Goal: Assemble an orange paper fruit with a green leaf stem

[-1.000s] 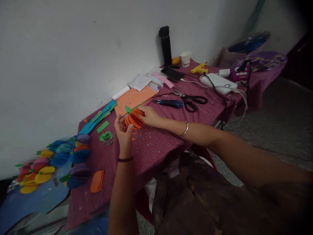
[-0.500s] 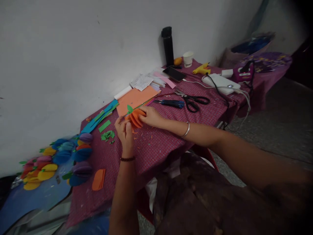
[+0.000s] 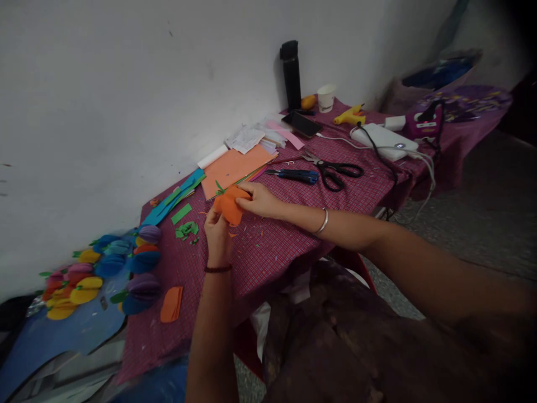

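Observation:
An orange folded-paper shape with a small green leaf (image 3: 230, 204) is held above the purple checked tablecloth (image 3: 277, 246). My left hand (image 3: 218, 234) grips it from below with fingers closed on its lower side. My right hand (image 3: 259, 198) pinches its upper right edge. A stack of orange paper pieces (image 3: 171, 304) lies near the table's front left edge. Green paper scraps (image 3: 187, 229) lie just left of my hands.
Black scissors (image 3: 339, 170), a blue utility knife (image 3: 296, 175), orange sheets (image 3: 235, 165), a phone (image 3: 307, 123), a yellow glue gun (image 3: 349, 116), a black bottle (image 3: 291, 75) and a cup (image 3: 326, 98) lie farther back. Finished coloured paper shapes (image 3: 104, 268) sit at the left on blue sheet.
The orange paper shape's fanned leaves have been pressed together into a flatter form. My left hand has closed up against it from below; my right hand stays on its edge.

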### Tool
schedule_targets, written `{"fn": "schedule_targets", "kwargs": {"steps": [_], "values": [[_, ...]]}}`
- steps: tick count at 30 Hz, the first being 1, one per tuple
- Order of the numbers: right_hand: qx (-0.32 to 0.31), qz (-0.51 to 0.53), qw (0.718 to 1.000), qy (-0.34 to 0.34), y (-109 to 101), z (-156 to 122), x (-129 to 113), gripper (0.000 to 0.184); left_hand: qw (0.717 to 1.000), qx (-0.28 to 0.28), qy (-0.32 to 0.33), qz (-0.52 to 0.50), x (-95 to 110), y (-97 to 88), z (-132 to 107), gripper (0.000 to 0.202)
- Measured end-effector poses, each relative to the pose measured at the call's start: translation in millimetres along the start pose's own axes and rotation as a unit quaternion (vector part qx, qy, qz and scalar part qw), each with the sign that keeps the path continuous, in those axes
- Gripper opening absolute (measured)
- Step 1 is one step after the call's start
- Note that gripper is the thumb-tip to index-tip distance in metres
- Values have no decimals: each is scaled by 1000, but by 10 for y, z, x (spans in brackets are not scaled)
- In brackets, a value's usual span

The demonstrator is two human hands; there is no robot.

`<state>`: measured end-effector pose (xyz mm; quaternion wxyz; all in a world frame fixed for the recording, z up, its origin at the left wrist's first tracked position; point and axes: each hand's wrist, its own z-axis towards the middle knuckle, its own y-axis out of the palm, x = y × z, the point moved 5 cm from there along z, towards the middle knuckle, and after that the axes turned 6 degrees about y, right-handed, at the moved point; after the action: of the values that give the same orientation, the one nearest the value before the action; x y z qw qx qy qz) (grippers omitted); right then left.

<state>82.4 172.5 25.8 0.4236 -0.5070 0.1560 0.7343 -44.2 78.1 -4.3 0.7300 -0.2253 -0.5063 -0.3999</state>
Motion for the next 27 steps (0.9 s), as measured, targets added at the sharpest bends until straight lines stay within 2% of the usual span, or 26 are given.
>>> {"fn": "schedule_targets", "kwargs": {"steps": [2,5,9,12,13,15,18,22,25,27], "values": [[-28,57,998,11,22,24,27,14,994,0,-44,-104,-44,29,4,39],[-39,123,990,51,32,61,96,18,992,1,-45,-121,-53,19,12,37],[-3,145,988,61,12,76,160,19,998,26,40,38,14,-87,10,24],[8,121,992,31,14,64,182,45,966,49,144,207,140,-108,-8,26],[8,105,994,12,16,59,179,48,952,54,169,251,175,-97,-14,29],[-2,73,997,-16,29,51,169,36,931,63,188,308,210,-70,-22,30],[-26,55,998,-9,50,44,156,4,917,73,184,345,217,-47,-31,28],[-41,67,997,19,59,26,119,20,903,61,206,371,254,3,-76,27],[3,17,999,39,20,30,122,13,915,44,213,339,289,37,-109,26],[36,-11,999,39,-18,43,121,9,949,32,180,256,268,29,-97,27]]}}
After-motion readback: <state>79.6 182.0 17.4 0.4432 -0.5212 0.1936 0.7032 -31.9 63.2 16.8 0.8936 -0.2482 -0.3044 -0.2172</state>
